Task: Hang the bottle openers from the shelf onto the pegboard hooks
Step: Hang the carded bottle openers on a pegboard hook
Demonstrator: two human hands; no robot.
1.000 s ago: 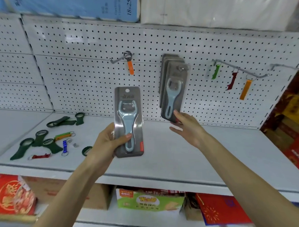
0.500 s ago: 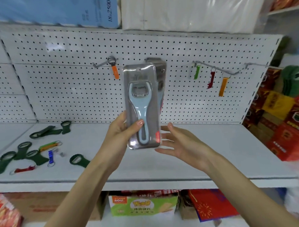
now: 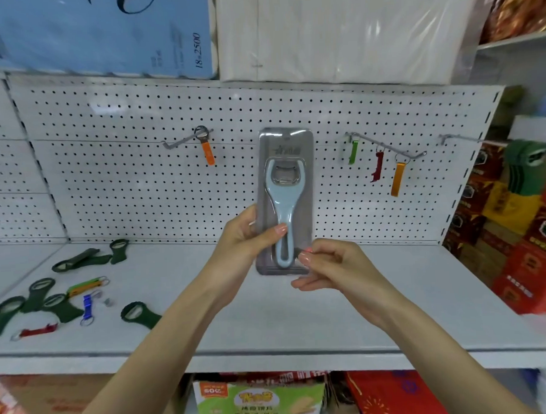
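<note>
Now the left hand grips the opener pack; the right hand pinches its corner. If tipped, it could miss the hook and fall.

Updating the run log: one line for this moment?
left hand grips packaged opener | right hand pinches lower corner | held upright before pegboard

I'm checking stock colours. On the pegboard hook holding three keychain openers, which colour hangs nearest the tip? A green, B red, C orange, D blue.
C: on that hook, the orange opener hangs outermost, beyond the red opener and the green opener.
</note>
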